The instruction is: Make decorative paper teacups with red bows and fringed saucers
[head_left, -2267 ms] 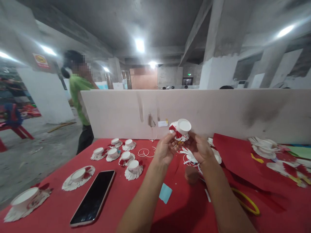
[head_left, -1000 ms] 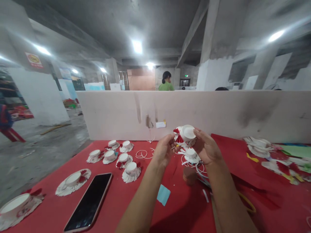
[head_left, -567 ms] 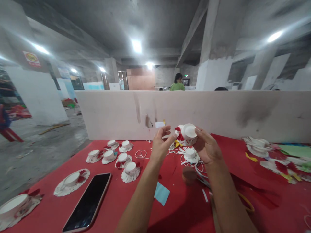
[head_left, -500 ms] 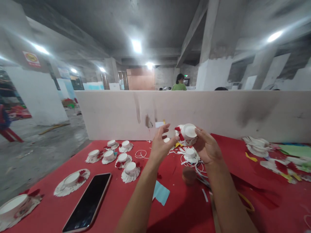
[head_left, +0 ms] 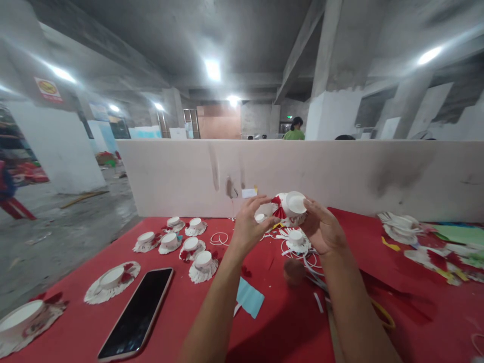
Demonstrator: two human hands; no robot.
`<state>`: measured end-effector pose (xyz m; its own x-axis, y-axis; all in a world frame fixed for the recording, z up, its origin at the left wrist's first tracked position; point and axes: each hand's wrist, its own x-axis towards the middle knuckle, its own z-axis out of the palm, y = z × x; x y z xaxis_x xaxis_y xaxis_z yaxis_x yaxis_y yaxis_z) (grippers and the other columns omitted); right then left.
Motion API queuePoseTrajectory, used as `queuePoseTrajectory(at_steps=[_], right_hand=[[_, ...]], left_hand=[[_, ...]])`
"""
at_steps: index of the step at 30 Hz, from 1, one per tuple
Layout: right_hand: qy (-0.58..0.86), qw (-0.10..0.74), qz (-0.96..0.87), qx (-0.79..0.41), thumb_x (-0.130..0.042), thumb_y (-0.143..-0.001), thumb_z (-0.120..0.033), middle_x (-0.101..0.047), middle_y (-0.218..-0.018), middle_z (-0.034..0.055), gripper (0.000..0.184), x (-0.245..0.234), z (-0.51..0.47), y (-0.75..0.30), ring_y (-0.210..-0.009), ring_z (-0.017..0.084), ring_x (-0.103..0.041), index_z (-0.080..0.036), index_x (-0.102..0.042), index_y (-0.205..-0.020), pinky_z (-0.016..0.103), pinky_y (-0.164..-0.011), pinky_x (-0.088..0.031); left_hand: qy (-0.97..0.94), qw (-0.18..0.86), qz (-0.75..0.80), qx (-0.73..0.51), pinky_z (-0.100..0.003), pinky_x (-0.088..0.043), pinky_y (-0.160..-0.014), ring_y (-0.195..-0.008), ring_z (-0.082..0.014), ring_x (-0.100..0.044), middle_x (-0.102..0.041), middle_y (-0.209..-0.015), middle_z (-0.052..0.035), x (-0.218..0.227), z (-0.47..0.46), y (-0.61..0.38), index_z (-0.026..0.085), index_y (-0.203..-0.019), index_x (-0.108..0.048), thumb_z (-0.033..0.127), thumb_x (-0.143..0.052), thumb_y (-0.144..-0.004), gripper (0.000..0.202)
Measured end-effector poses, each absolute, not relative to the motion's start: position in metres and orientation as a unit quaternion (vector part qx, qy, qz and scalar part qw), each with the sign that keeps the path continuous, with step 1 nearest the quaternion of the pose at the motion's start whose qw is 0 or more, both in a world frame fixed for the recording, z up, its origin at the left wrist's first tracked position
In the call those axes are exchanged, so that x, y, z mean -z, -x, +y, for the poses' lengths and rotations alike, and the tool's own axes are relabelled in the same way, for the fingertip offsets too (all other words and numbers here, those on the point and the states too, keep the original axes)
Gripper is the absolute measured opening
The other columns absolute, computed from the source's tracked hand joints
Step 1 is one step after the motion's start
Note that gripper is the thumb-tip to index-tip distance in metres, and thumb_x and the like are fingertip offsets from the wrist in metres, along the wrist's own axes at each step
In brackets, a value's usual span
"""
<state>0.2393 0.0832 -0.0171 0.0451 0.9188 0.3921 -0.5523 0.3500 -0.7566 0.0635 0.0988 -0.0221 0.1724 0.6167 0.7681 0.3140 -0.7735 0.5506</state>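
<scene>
Tabletop [head_left: 177,307] in red lies below the held cup [head_left: 296,202], concrete pillars [head_left: 335,113] beyond.

Some fingers of the right hand [head_left: 324,229] vanish behind the white, red-pleated paper cup [head_left: 296,203]; the left edge slices a white, frilled paper cup [head_left: 23,317]; a round brown object [head_left: 294,272] blurs badly!

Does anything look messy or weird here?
Yes: dark smudges dirty the white panel, and a blue paper scrap and white strip lie loose on the red tabletop. The paper cup in the right hand is tilted, but it's being held.
</scene>
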Motion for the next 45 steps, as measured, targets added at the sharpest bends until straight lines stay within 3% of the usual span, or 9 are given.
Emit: queuePoseTrajectory(at_steps=[22,30,37,45], right_hand=[[0.199,0.68,-0.452,-0.543,-0.07,-0.071,-0.032,-0.07,-0.093,0.0063,0.028,0.017,0.083,-0.24,-0.081,0.02,-0.065,-0.018,-0.065,-0.095,0.028,-0.067,-0.053],[0.191,0.689,-0.439,-0.544,-0.07,-0.072,-0.029,-0.07,-0.092,0.0042,0.024,0.018,0.082,-0.238,-0.081,0.017,-0.064,-0.019,-0.067,-0.094,0.027,-0.07,-0.053],[0.194,0.688,-0.444,-0.54,-0.068,-0.073,-0.029,-0.07,-0.091,0.0044,0.023,0.016,0.08,-0.236,-0.083,0.02,-0.064,-0.019,-0.066,-0.094,0.031,-0.072,-0.054],[0.203,0.685,-0.443,-0.541,-0.07,-0.071,-0.029,-0.07,-0.094,0.005,0.026,0.016,0.08,-0.237,-0.089,0.021,-0.064,-0.02,-0.065,-0.095,0.031,-0.074,-0.054]], left_hand=[[-0.752,0.152,0.294,-0.571,-0.043,-0.044,-0.092,-0.108,-0.0213,-0.055,-0.062,-0.113,-0.0054,0.021,0.098,-0.06,0.026,-0.096,-0.065,0.03,-0.066,-0.076,0.02],[-0.761,0.147,0.301,-0.555,-0.039,-0.046,-0.087,-0.103,-0.0203,-0.056,-0.062,-0.11,-0.0039,0.021,0.097,-0.058,0.028,-0.106,-0.061,0.027,-0.066,-0.075,0.031],[-0.772,0.169,0.277,-0.547,-0.041,-0.046,-0.09,-0.108,-0.0216,-0.054,-0.059,-0.117,-0.0055,0.019,0.093,-0.057,0.029,-0.117,-0.054,0.031,-0.068,-0.074,0.046],[-0.775,0.167,0.271,-0.546,-0.042,-0.045,-0.089,-0.109,-0.0217,-0.054,-0.06,-0.117,-0.0045,0.018,0.096,-0.053,0.03,-0.11,-0.059,0.028,-0.065,-0.077,0.034]])
